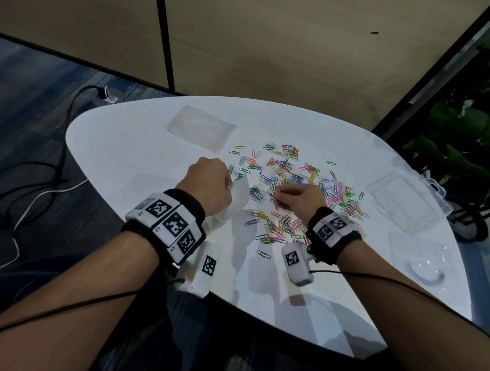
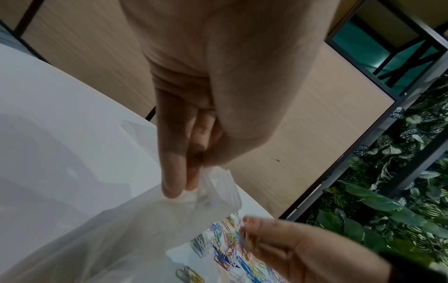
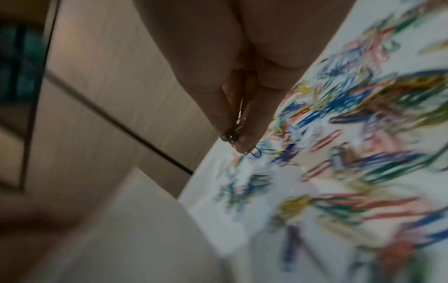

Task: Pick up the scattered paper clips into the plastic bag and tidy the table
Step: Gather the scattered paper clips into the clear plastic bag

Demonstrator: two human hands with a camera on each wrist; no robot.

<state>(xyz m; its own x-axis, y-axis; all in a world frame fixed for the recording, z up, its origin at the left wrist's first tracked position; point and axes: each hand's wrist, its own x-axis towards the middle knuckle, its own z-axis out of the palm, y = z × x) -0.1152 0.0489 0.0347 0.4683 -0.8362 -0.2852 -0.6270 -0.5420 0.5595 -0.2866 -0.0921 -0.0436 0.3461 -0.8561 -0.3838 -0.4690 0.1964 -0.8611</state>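
White rounded counter [image 1: 120, 137], glossy, beige partition panels behind, green plant at right. Coloured paper clips [image 1: 295, 182] scattered in a wide loose pile across counter centre, under and around right hand. Clear plastic bag [image 1: 238, 198] held up off counter at left edge of the pile, mouth toward the clips; left hand [image 1: 208, 187] pinches its rim, thumb against curled fingers [image 2: 173, 172] in left wrist view. Right hand [image 1: 302, 196] narrow, fingertips pinched on a few clips [image 3: 234, 134], just beside bag mouth; right wrist view blurred. Second flat clear bag [image 1: 201, 126] lies on far left of counter, apart from the pile. Clear plastic box [image 1: 403, 203] at right edge, clear lid or tray [image 1: 422, 265] nearer, both well apart from hands. Wrist bands [image 1: 165, 223] carry black-and-white square marker codes; tiny characters beside them too small to read, no brand legible. Black and white cables [image 1: 37, 190] on floor at left
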